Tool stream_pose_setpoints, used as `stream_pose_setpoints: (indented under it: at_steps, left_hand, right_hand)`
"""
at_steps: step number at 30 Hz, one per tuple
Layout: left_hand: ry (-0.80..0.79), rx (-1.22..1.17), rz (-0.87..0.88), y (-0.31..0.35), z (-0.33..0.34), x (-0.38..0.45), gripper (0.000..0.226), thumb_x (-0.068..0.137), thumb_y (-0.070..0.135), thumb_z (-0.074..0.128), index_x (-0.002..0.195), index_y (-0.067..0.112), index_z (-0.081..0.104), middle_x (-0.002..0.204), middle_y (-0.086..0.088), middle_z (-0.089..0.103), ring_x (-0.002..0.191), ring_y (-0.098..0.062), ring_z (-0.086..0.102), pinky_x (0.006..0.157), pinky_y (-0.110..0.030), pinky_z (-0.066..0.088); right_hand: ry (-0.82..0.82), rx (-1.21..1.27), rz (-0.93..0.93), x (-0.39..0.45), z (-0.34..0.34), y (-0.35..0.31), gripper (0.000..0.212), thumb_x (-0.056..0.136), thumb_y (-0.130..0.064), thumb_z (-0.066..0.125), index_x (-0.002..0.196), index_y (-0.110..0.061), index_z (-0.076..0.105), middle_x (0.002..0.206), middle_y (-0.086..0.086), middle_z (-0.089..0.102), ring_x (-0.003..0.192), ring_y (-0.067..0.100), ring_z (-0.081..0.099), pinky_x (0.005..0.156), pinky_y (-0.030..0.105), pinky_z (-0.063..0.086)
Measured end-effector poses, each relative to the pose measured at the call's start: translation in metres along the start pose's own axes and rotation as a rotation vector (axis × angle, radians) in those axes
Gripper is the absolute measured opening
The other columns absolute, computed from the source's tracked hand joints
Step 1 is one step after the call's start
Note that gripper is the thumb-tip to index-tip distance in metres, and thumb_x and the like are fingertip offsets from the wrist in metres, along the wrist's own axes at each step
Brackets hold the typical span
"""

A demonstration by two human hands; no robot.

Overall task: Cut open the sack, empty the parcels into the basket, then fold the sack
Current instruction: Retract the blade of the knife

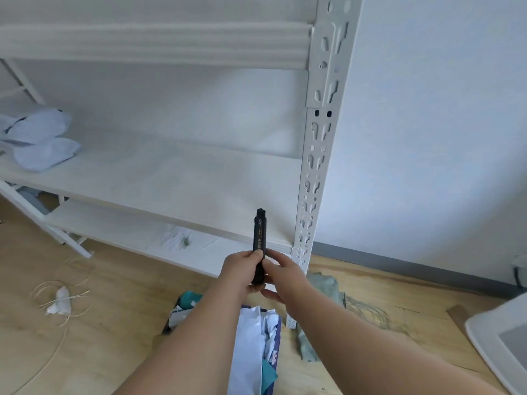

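Observation:
Both hands hold a black utility knife (259, 235) upright in front of the white shelf. My left hand (241, 273) wraps its lower body; my right hand (281, 276) pinches it from the right. No blade shows at its top end. Below my arms lies a basket (171, 323) with white and teal parcels (256, 343), its rim mostly hidden by my arms. A grey-green sack (322, 297) lies crumpled on the wooden floor to the right of the basket.
A white metal shelving unit (313, 166) stands ahead, with pale blue padded bags (40, 138) on its middle board at left. Loose string and a white scrap (61, 300) lie on the floor at left. A white tray-like object (502, 337) sits at right.

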State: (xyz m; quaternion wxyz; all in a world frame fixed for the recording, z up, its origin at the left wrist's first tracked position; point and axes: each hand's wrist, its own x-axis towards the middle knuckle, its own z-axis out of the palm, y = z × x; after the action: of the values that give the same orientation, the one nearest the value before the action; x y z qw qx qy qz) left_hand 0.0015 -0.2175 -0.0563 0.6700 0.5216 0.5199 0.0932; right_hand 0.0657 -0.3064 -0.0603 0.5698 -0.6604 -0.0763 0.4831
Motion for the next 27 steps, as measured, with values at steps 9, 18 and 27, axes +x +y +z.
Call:
stream_pose_setpoints:
  at_steps: [9,18,27]
  left_hand:
    - [-0.046,0.155,-0.043,0.043,0.019,0.078,0.025,0.097,0.015,0.049,0.115,0.011,0.065,0.109,-0.013,0.069,0.090,-0.026,0.063,0.054,-0.029,0.052]
    - [-0.183,0.280,-0.022,0.053,0.023,0.137,0.025,0.089,0.015,0.050,0.108,0.012,0.066,0.109,-0.014,0.068,0.101,-0.030,0.065,0.095,-0.045,0.052]
    - [-0.325,0.080,-0.009,0.047,0.004,0.176,0.054,0.097,0.025,0.049,0.148,0.016,0.033,0.148,-0.005,0.043,0.127,-0.021,0.048,0.114,-0.041,0.033]
  right_hand:
    - [0.094,-0.303,-0.062,0.094,0.007,-0.020,0.044,0.081,-0.012,0.060,0.120,-0.030,0.056,0.090,0.002,0.069,0.076,0.024,0.069,0.078,0.042,0.059]
    - [0.218,-0.241,0.176,0.177,0.009,-0.032,0.037,0.082,-0.002,0.060,0.119,-0.004,0.059,0.095,0.012,0.065,0.090,0.033,0.067,0.078,0.046,0.060]
    - [0.301,-0.044,0.222,0.194,0.019,-0.040,0.072,0.084,0.002,0.060,0.146,-0.019,0.031,0.122,0.012,0.058,0.080,0.020,0.066,0.078,0.038,0.061]
